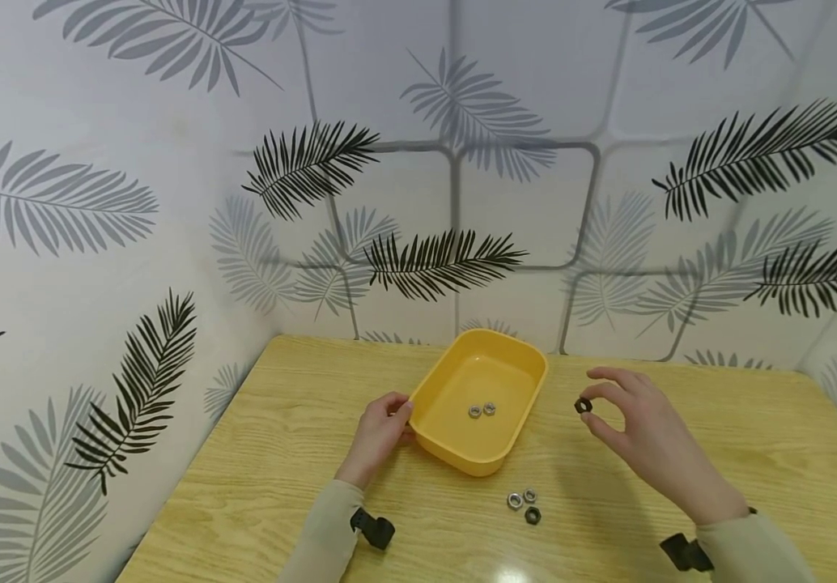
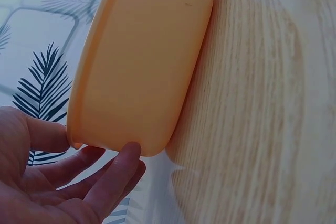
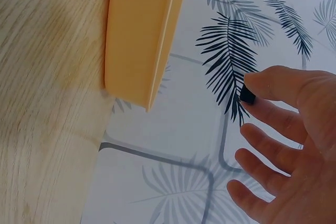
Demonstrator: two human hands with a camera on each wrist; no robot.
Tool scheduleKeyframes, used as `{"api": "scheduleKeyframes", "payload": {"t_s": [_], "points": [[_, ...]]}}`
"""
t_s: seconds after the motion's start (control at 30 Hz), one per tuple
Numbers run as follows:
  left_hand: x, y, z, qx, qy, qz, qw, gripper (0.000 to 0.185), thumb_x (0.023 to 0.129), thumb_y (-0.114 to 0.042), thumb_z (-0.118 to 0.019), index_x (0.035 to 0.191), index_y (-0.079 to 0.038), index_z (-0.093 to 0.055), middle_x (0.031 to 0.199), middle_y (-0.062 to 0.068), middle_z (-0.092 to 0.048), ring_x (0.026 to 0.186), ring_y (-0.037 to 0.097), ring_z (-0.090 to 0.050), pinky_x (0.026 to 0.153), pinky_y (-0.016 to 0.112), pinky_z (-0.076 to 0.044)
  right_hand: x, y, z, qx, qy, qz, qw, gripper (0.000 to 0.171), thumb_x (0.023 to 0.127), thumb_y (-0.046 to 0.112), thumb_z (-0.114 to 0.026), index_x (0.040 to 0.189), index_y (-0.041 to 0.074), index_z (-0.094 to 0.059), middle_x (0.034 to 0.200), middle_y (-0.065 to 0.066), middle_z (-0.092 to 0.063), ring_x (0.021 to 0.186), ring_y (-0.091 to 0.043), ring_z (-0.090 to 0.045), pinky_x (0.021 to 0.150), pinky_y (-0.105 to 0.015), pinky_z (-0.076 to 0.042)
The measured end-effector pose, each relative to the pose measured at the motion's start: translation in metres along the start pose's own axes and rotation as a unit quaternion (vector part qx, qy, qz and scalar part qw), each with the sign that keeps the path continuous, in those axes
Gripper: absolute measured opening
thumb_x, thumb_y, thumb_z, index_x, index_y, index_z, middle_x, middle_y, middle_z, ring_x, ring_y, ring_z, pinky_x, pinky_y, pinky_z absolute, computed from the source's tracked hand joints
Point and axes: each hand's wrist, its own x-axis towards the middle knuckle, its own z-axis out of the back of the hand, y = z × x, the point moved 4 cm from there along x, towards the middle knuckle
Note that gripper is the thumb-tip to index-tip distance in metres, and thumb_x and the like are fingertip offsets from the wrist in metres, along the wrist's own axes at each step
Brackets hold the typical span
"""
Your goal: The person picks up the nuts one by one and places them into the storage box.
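Note:
In the head view my left hand (image 1: pixel 380 433) grips the near left rim of a yellow plastic tray (image 1: pixel 433 380). The left wrist view shows the thumb at the rim and fingertips against the outer wall of the tray (image 2: pixel 142 66). Two silver nuts (image 1: pixel 474 411) lie inside on the tray's floor. To the right of the tray, above the table, my right hand (image 1: pixel 644 429) pinches a black hex nut (image 1: pixel 583 405) between thumb and index finger. The same black nut (image 3: pixel 247 94) shows edge-on in the right wrist view, the other fingers spread apart.
On the wooden table (image 1: pixel 244 478), in front of the tray, sit two silver nuts (image 1: pixel 515 501) and another black nut (image 1: pixel 533 515) close together. A wall with a leaf pattern (image 1: pixel 520 202) rises behind the table and along its left side.

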Motion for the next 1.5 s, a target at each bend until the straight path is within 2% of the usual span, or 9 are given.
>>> {"api": "scheduleKeyframes", "payload": {"t_s": [0.23, 0.63, 1.07, 1.5], "points": [[0.000, 0.000, 0.000, 0.000, 0.002, -0.004, 1.0000, 0.027, 0.103, -0.013, -0.050, 0.119, 0.007, -0.060, 0.110, 0.024, -0.059, 0.091, 0.027, -0.066, 0.081, 0.044, -0.057, 0.005, 0.000, -0.005, 0.010, -0.004, -0.006, 1.000, 0.025, 0.080, 0.005, -0.080, 0.101, 0.010, -0.069, 0.125, -0.015, -0.058, 0.114, -0.039, -0.050, 0.091, -0.057, -0.041], [-0.001, -0.004, 0.000, 0.012, -0.003, -0.010, 0.9999, 0.026, 0.103, -0.013, -0.050, 0.118, 0.006, -0.061, 0.107, 0.022, -0.061, 0.084, 0.023, -0.065, 0.078, 0.043, -0.058, 0.015, 0.001, -0.010, 0.029, -0.002, -0.034, 0.999, 0.021, 0.085, 0.008, -0.077, 0.104, 0.008, -0.068, 0.129, -0.014, -0.056, 0.119, -0.037, -0.048, 0.094, -0.057, -0.041], [0.000, -0.001, 0.000, 0.013, -0.007, 0.000, 0.9999, 0.027, 0.104, -0.014, -0.050, 0.119, 0.005, -0.061, 0.107, 0.019, -0.061, 0.086, 0.022, -0.064, 0.079, 0.042, -0.058, 0.023, -0.001, -0.022, 0.046, -0.005, -0.056, 0.997, 0.020, 0.086, 0.008, -0.076, 0.105, 0.008, -0.067, 0.130, -0.015, -0.055, 0.120, -0.038, -0.046, 0.094, -0.057, -0.042], [0.000, 0.002, -0.001, 0.014, -0.011, -0.003, 0.9998, 0.026, 0.103, -0.014, -0.050, 0.117, 0.005, -0.062, 0.104, 0.017, -0.062, 0.083, 0.020, -0.064, 0.077, 0.041, -0.058, 0.034, -0.001, -0.038, 0.059, 0.019, -0.093, 0.994, 0.018, 0.090, 0.014, -0.073, 0.105, 0.008, -0.067, 0.134, -0.016, -0.053, 0.126, -0.039, -0.042, 0.100, -0.059, -0.038]]}}
